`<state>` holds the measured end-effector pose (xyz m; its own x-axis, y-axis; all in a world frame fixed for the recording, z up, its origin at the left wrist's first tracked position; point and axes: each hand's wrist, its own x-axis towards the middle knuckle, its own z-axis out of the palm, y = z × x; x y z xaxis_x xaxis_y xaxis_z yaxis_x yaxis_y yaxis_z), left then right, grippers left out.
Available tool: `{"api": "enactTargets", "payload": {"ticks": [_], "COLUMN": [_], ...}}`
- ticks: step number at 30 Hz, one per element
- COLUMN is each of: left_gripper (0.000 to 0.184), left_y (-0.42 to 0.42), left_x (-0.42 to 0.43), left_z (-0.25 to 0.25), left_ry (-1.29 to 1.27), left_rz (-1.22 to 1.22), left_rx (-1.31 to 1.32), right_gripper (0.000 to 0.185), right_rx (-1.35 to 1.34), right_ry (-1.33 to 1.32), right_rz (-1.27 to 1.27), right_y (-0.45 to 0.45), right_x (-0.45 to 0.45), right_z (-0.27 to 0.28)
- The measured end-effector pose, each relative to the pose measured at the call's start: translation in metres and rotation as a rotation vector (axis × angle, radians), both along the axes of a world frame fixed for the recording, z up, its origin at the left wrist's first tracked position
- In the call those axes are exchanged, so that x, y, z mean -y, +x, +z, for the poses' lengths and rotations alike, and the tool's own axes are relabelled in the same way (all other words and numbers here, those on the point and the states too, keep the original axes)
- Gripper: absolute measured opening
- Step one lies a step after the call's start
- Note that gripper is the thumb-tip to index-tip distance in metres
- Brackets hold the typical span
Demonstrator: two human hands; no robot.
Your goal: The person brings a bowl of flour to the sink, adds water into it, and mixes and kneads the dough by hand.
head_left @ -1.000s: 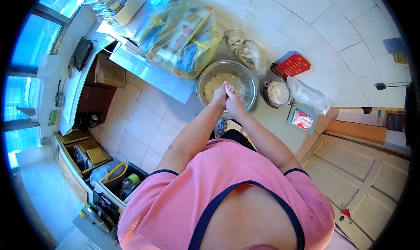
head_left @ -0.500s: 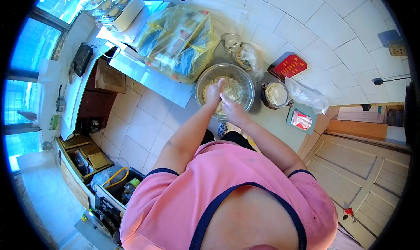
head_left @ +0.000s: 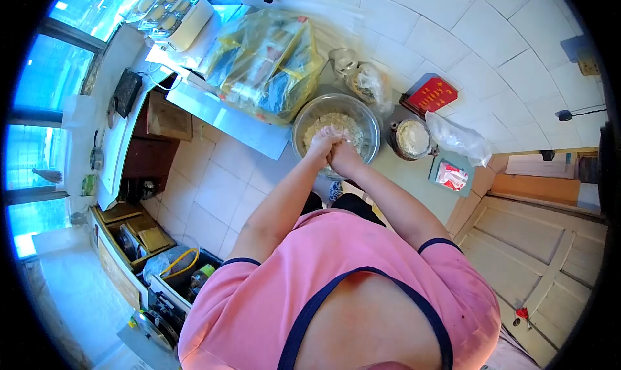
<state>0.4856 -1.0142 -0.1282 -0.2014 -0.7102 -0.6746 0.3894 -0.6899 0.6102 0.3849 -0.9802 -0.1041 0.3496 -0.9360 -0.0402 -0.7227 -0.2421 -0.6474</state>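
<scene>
A clear, wide bowl [head_left: 374, 132] stands on the counter in front of me, with pale, crumbly flour or dough [head_left: 333, 122] in it. Over the near part of the bowl my left hand [head_left: 321, 143] and my right hand [head_left: 344, 157] are pressed together, touching at the fingers. Both look closed, the fingers curled against each other. White residue shows on my left fingers. Whatever may lie between the hands is hidden. Just right of the bowl stands a jar-like container [head_left: 412, 138] with white powder, probably flour, at its top.
A yellowish plastic bag [head_left: 268, 66] full of packages lies left of the bowl. Behind the bowl sits a bag-wrapped jar [head_left: 370, 85]. To the right are a red box [head_left: 432, 95], a clear plastic bag [head_left: 459, 139] and a red-white packet [head_left: 451, 176] on a greenish tray.
My hands have drawn together from a looser, more upright touch with fingers extended into a curled, clasped pose. The view has shifted slightly; bowl and containers stay put.
</scene>
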Motion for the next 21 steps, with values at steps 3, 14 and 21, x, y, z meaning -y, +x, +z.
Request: {"api": "enactTargets", "payload": {"ticks": [3,14,21], "left_gripper": [0.016,0.044,0.034], "left_y": [-0.012,0.006,0.012], "left_x": [-0.001,0.011,0.008], "left_z": [0.017,0.007,0.008], "left_ry": [-0.275,-0.261,-0.525], "left_rz": [0.019,-0.500,-0.649], "left_rx": [0.287,0.679,0.600], "right_gripper": [0.044,0.037,0.026], "right_rx": [-0.174,-0.307,-0.133], "right_ry": [-0.184,-0.017,-0.207], "right_rz": [0.247,0.471,0.453], "right_y": [-0.005,-0.023,-0.026], "right_x": [-0.002,-0.004,-0.005], "right_z": [0.006,0.038,0.028]}}
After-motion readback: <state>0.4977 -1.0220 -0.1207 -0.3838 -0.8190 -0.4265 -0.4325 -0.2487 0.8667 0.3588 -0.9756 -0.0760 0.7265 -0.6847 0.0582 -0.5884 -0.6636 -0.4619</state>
